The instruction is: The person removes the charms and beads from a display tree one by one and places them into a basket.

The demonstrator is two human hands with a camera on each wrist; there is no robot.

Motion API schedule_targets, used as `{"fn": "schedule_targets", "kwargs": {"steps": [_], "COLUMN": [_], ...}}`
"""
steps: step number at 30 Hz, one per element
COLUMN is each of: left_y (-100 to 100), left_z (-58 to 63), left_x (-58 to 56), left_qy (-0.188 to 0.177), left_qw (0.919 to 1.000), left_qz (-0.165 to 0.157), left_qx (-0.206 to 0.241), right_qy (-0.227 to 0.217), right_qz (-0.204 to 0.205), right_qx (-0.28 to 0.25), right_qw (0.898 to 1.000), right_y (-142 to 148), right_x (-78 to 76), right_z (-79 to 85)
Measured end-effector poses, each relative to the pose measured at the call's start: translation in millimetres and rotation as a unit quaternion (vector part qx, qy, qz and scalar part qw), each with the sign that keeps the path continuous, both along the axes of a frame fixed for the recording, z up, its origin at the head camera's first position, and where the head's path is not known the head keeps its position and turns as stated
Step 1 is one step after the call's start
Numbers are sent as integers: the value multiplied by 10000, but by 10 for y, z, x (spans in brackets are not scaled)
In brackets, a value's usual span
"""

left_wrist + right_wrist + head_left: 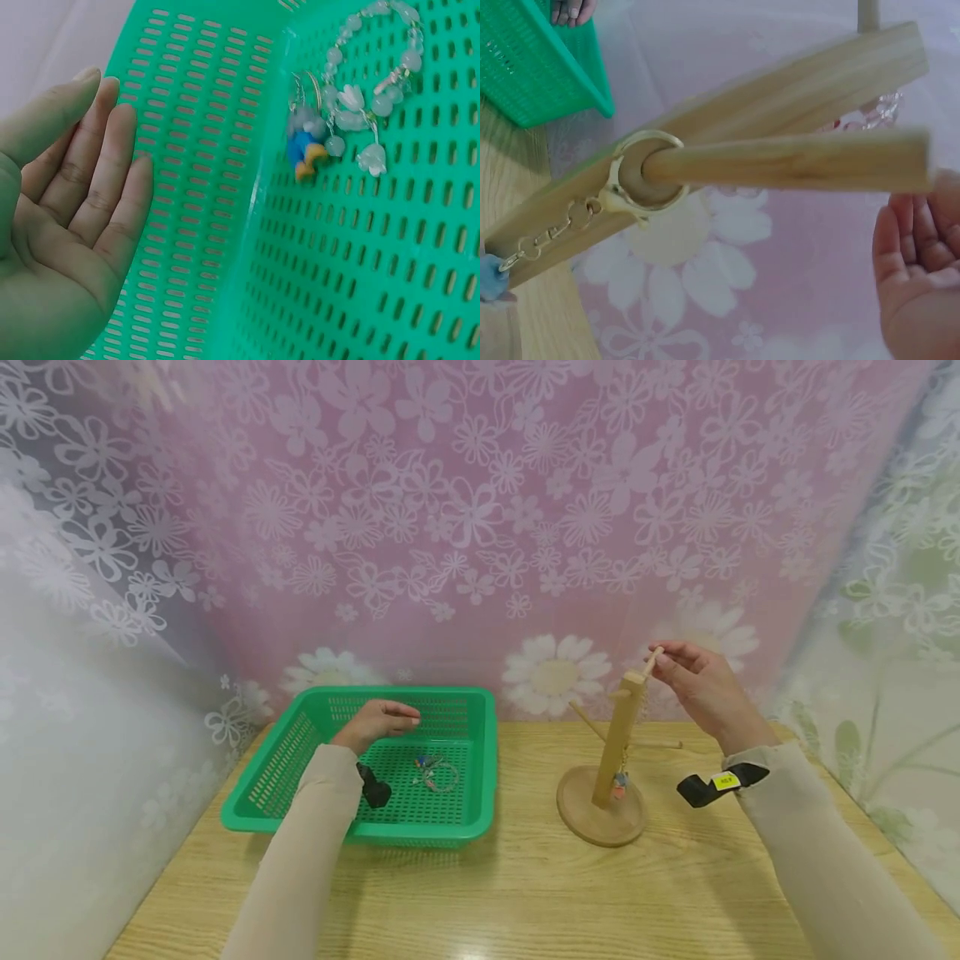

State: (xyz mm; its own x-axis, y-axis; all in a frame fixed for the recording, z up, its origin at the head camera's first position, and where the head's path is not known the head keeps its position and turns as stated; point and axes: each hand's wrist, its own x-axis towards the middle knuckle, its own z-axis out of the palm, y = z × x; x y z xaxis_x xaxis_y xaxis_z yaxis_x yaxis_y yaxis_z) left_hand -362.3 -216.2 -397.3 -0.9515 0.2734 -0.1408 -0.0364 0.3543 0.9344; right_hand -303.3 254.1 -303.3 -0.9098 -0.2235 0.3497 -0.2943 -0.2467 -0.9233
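Observation:
Within the green basket (487,760), my left hand (378,723) hovers with loosely bent fingers and nothing in them. The left wrist view shows its palm (67,232) beside the basket wall. On the basket floor lie a pale beaded bracelet (336,56) and a keychain with a small blue and yellow figure (306,146). My right hand (701,685) is at the tip of an upper peg (795,161) on a wooden stand (618,735), its fingers loosely bent. Around that peg's base hangs a gold keychain ring (615,187), its chain leading down to a blue and pink charm (620,785).
The stand has a round base (592,827) and other pegs jutting out, one (656,745) low on the right. Behind the post a red and clear beaded string (870,116) partly shows. Floral cloth (480,527) closes off the wooden table (517,893) behind.

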Motion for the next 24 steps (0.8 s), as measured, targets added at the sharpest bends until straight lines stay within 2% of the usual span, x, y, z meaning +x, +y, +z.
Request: {"fn": "schedule_targets", "kwargs": {"steps": [5,10,15,18,21,22,24], "left_y": [11,46,75,110,166,191,244], "left_z": [49,124,209,275,347,373,420], "left_x": [13,61,102,153,222,246,293], "left_qy": [89,34,59,70,146,180,264], "left_qw": [9998,9989,9978,9982,9987,9988,9984], "left_qz": [-136,-267,-402,-358,-307,-315,-385], "left_qx": [82,379,528,479,370,340,328], "right_qy": [-186,-315,-455,-410,-300,-228,-133], "right_qz": [-354,-581,-1098,-1531,-1807,-1922,-2008], "right_qx": [196,173,511,1087,1512,1727,1899], "right_qw": [9990,9977,9916,9813,9714,9658,9610], "right_y": [1,10,2,-14,-27,-29,-29], "right_x": [41,93,163,210,258,273,301], "right_z": [30,48,88,103,107,106,106]}}
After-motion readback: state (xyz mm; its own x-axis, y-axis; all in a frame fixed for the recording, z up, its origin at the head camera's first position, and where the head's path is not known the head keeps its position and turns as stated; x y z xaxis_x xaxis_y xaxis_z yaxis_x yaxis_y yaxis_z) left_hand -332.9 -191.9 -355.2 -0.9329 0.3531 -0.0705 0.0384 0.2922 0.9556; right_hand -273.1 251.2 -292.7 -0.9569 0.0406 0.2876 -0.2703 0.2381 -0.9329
